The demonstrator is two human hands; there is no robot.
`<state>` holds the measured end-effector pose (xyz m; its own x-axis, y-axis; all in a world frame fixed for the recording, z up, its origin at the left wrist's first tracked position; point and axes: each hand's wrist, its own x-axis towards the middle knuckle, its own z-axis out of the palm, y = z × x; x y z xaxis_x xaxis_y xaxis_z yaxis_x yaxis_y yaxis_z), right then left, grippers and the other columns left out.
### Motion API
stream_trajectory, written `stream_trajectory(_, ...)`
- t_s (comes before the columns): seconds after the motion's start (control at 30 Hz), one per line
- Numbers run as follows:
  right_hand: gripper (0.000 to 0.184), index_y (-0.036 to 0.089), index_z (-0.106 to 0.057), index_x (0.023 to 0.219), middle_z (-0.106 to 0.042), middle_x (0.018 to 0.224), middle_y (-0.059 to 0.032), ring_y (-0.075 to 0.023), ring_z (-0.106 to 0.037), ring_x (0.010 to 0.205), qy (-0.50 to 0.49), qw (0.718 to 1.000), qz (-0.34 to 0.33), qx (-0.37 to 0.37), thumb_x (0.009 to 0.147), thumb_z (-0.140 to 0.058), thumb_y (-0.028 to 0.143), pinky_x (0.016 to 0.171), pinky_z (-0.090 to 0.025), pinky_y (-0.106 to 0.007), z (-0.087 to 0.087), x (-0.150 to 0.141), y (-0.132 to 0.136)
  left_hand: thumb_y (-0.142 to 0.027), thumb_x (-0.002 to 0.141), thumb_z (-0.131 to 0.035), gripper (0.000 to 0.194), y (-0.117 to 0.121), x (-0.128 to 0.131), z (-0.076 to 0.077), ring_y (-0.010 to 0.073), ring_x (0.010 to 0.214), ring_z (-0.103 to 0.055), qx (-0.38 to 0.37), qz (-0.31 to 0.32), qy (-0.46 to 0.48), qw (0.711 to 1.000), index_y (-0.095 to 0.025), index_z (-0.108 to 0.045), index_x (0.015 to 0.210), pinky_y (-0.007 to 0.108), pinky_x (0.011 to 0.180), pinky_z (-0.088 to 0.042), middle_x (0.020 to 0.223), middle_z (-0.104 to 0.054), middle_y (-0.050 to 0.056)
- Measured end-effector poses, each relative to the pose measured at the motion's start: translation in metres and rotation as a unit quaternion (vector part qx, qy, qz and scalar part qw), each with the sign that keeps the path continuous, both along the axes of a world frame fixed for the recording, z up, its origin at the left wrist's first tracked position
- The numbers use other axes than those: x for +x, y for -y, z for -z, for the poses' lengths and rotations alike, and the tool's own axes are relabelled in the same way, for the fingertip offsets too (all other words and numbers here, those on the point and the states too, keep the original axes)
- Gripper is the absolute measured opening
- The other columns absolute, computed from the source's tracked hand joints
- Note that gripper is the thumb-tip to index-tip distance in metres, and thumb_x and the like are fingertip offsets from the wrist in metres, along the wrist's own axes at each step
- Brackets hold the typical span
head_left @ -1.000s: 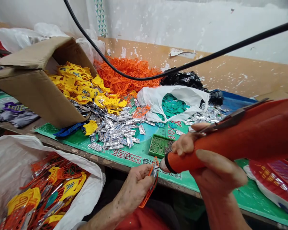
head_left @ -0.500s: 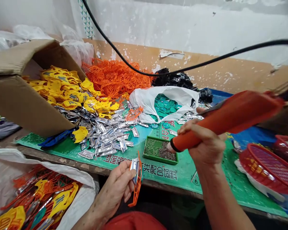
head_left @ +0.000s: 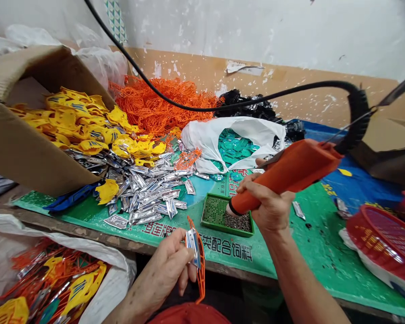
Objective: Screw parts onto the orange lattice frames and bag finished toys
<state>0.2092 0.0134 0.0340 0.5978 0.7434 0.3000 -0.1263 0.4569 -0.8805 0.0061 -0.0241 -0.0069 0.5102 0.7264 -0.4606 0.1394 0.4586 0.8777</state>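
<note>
we've got our left hand (head_left: 170, 261) pinching an orange frame (head_left: 202, 270) and silver plate (head_left: 191, 244) by the table (head_left: 317, 265) edge, our right hand (head_left: 275, 207) round a chunky orange tool (head_left: 290, 168), nose at the screws (head_left: 240, 222) in a green tray (head_left: 227, 230), shiny heap (head_left: 151, 193) off left

The green rectangular plastic tray (head_left: 227, 230) stood on the green printed sheet (head_left: 315, 263), before the white plastic bag (head_left: 202, 141) and right of the silvery flat pieces (head_left: 153, 194); orange plastic frames (head_left: 182, 93) lay behind those, right of the brown cardboard box (head_left: 33, 153).
</note>
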Motion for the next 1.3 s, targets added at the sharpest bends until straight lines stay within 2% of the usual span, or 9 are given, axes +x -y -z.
stream_trajectory(0.2,0.019,0.019,-0.061,0.069,-0.059,0.057,0.0041,-0.0139,-0.055,0.048,0.032,0.999,0.011,-0.011,0.055,-0.074,0.022,0.055,-0.047,-0.034,0.004,0.001,-0.004,-0.033,0.073,-0.047,0.022,-0.001,0.002,0.001,0.0051,0.029,-0.035,0.0,0.007,-0.018,1.0,-0.019,-0.046,0.09,0.016,0.034,-0.025,0.047,-0.058,-0.006)
stream_trajectory(0.43,0.033,0.018,-0.065,0.09,-0.061,0.061,0.004,-0.0143,-0.057,0.049,0.054,0.998,0.013,-0.015,0.058,-0.074,0.023,0.054,-0.048,-0.033,0.009,0.003,-0.004,-0.033,0.074,-0.045,0.015,-0.001,0.002,-0.004,0.0043,0.031,-0.035,0.021,0.013,-0.029,0.999,-0.02,-0.044,0.082,0.017,0.035,-0.024,0.048,-0.058,-0.006)
stream_trajectory(0.53,0.036,0.017,-0.065,0.092,-0.06,0.06,0.0043,-0.0142,-0.057,0.048,0.049,0.999,0.011,-0.016,0.057,-0.074,0.023,0.054,-0.048,-0.033,0.01,0.002,-0.005,-0.032,0.074,-0.045,0.014,-0.002,0.002,-0.005,0.0044,0.032,-0.036,0.029,0.017,-0.029,0.999,-0.02,-0.044,0.081,0.016,0.036,-0.024,0.048,-0.057,-0.006)
stream_trajectory(0.87,0.02,0.017,-0.063,0.068,-0.06,0.066,0.002,-0.0143,-0.057,0.055,0.057,0.998,0.014,-0.018,0.057,-0.077,0.025,0.058,-0.049,-0.035,0.013,0.002,-0.004,-0.03,0.078,-0.042,0.013,-0.004,-0.001,-0.007,0.0059,0.034,-0.036,0.04,0.05,-0.057,0.996,-0.019,-0.046,0.083,0.019,0.038,-0.025,0.05,-0.059,-0.005)
stream_trajectory(1.0,0.018,0.017,-0.062,0.064,-0.059,0.064,0.0014,-0.0148,-0.058,0.057,0.064,0.998,0.007,-0.02,0.058,-0.077,0.025,0.059,-0.049,-0.035,0.015,0.004,-0.005,-0.025,0.078,-0.043,0.009,-0.007,-0.004,-0.008,0.0073,0.043,-0.041,0.074,0.069,-0.095,0.99,-0.019,-0.049,0.082,0.018,0.041,-0.027,0.057,-0.059,-0.005)
stream_trajectory(1.17,0.021,0.017,-0.062,0.071,-0.061,0.065,0.0019,-0.0145,-0.058,0.055,0.06,0.998,0.009,-0.013,0.057,-0.078,0.02,0.058,-0.049,-0.035,0.016,0.003,-0.007,-0.023,0.075,-0.046,0.006,-0.009,-0.005,-0.008,0.0053,0.044,-0.034,0.077,0.035,-0.081,0.993,-0.019,-0.049,0.078,0.017,0.041,-0.023,0.057,-0.045,-0.009)
stream_trajectory(1.3,0.029,0.017,-0.062,0.083,-0.06,0.06,0.0049,-0.0136,-0.056,0.046,0.036,0.999,0.003,0.013,0.057,-0.075,0.016,0.051,-0.047,-0.032,0.008,0.003,-0.008,-0.028,0.074,-0.047,0.009,-0.01,-0.003,-0.006,0.0045,0.036,-0.032,0.044,0.033,-0.076,0.996,-0.019,-0.048,0.077,0.017,0.036,-0.021,0.054,-0.05,-0.008)
